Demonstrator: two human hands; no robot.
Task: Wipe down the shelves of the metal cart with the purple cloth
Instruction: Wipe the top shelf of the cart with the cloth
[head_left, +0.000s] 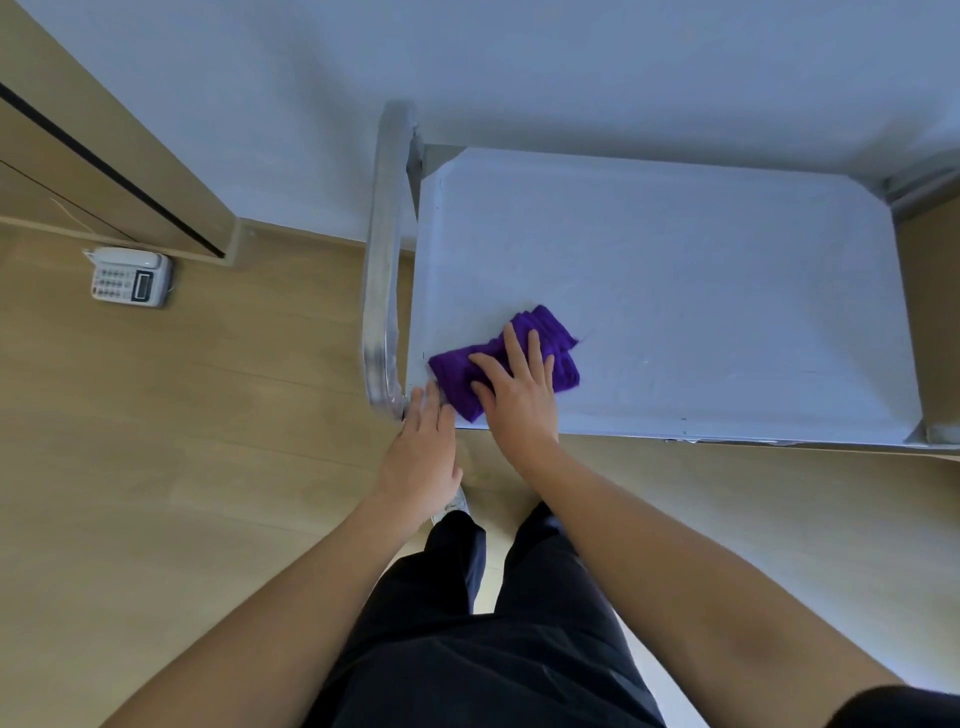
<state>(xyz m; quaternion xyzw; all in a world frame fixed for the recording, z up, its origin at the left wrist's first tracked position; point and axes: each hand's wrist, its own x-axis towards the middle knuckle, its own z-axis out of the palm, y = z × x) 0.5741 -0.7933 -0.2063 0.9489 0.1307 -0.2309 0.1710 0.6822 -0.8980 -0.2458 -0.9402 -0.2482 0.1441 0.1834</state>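
The metal cart's top shelf (675, 270) fills the right half of the view, seen from above. A folded purple cloth (558, 340) lies on its near left corner. My right hand (517, 395) presses flat on the cloth with its fingers spread and straight. My left hand (423, 452) reaches in beside it, fingers straight, with the fingertips touching the shelf's near left corner next to the cloth's edge. The lower shelves are hidden under the top one.
The cart's tubular handle (382, 260) runs along its left side. A white wall stands behind the cart. A white desk phone (132, 278) sits on the wooden floor at the left, near a wooden cabinet (104, 130). My legs stand close to the cart's front edge.
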